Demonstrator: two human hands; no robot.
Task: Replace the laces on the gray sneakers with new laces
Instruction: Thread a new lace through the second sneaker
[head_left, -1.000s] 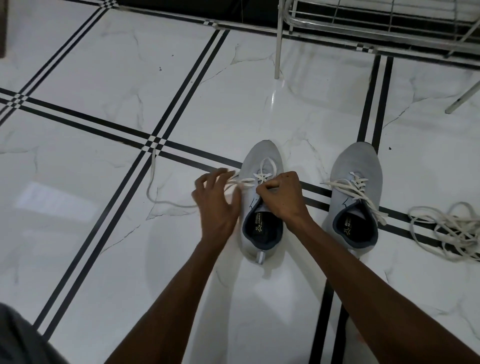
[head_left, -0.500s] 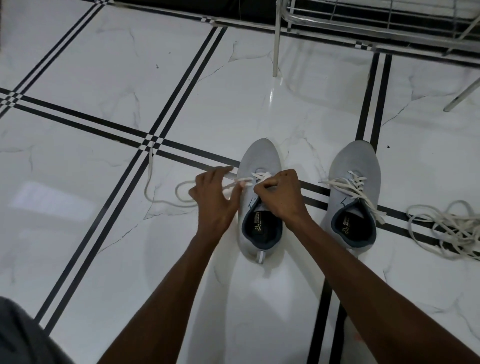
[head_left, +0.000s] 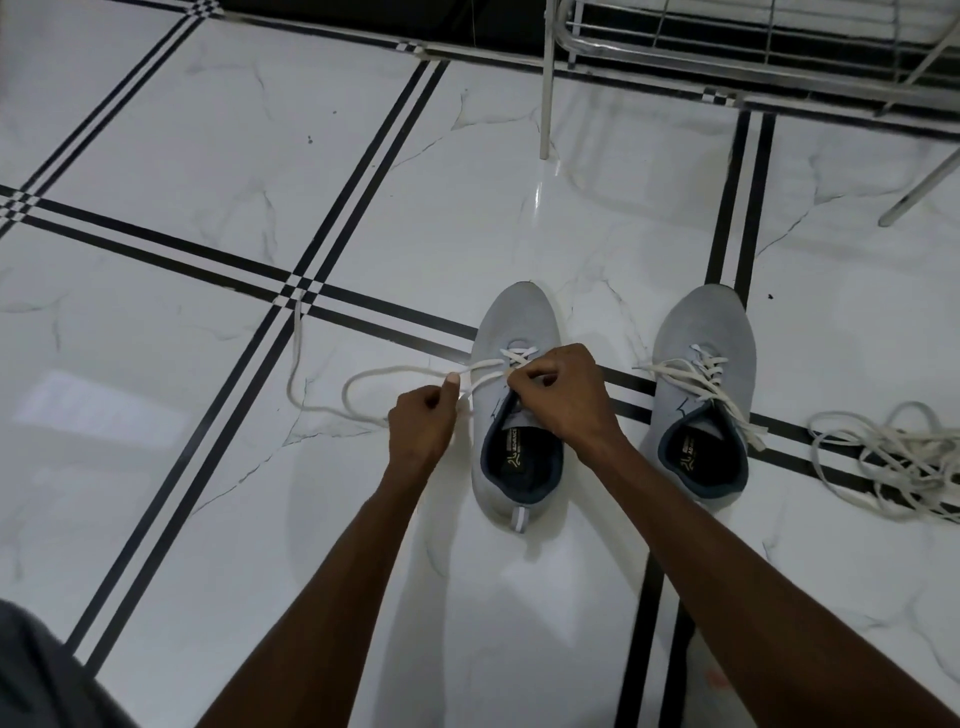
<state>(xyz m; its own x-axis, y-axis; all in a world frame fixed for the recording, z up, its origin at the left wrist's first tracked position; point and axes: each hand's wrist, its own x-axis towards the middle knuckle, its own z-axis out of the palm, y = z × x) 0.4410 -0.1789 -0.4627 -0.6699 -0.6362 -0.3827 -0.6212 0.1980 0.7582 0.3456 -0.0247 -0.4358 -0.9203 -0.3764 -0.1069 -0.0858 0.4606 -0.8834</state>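
Note:
Two gray sneakers stand side by side on the tiled floor, toes pointing away. My left hand (head_left: 423, 423) sits just left of the left sneaker (head_left: 514, 322) and pinches a white lace (head_left: 363, 376) that loops out to the left across the floor. My right hand (head_left: 563, 392) rests over that shoe's eyelets, fingers closed on the lace there; the upper eyelets are hidden under it. The right sneaker (head_left: 704, 332) is laced with white lace, its ends hanging loose to the right.
A tangled pile of white laces (head_left: 904, 457) lies on the floor at the far right. A metal rack (head_left: 675, 47) stands at the back, one leg (head_left: 545, 104) coming down behind the left sneaker. A gray clothed knee (head_left: 36, 675) fills the bottom left corner.
My left hand has closed into a pinch and drawn the lace leftward, forming a bigger loop on the floor. My right hand stays on the eyelets.

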